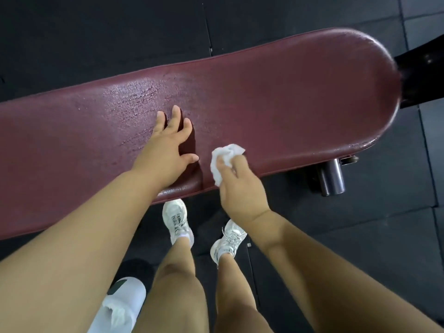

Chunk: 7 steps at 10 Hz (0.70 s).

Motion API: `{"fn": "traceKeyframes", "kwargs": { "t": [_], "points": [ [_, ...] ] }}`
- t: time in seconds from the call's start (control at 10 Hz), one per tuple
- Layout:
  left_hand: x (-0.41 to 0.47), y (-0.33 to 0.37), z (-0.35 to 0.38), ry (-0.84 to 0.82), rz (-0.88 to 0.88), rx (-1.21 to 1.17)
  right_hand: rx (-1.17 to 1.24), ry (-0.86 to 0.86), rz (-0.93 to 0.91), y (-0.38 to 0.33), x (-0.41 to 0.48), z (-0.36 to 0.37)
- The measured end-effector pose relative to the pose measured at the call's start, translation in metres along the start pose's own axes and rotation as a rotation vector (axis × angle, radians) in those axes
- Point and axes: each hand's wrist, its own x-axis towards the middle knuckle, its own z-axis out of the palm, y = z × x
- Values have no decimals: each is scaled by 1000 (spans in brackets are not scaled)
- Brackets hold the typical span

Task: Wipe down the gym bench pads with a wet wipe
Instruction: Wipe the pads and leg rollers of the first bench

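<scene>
A long maroon bench pad [276, 97] runs across the view, with a rounded end at the right. Its surface glistens wet to the left of centre. My left hand [168, 145] lies flat on the pad, fingers spread, close to the near edge. My right hand [240, 186] grips a crumpled white wet wipe [223, 159] and presses it against the pad's near edge, just right of my left hand.
Black rubber floor tiles [360, 236] surround the bench. A dark metal frame tube [331, 176] sticks out under the pad at the right. My two white trainers [177, 219] stand beside the near edge. A white wipes pack [120, 306] lies on the floor at lower left.
</scene>
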Motion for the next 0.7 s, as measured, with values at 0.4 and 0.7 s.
{"fn": "traceKeyframes", "kwargs": {
  "t": [0.4,0.7],
  "points": [
    [-6,-25,-12,102,160,17,46,381,383,-11,8,3],
    [-19,-109,-35,113,182,199,40,122,-2,-43,21,9]
  ]
}}
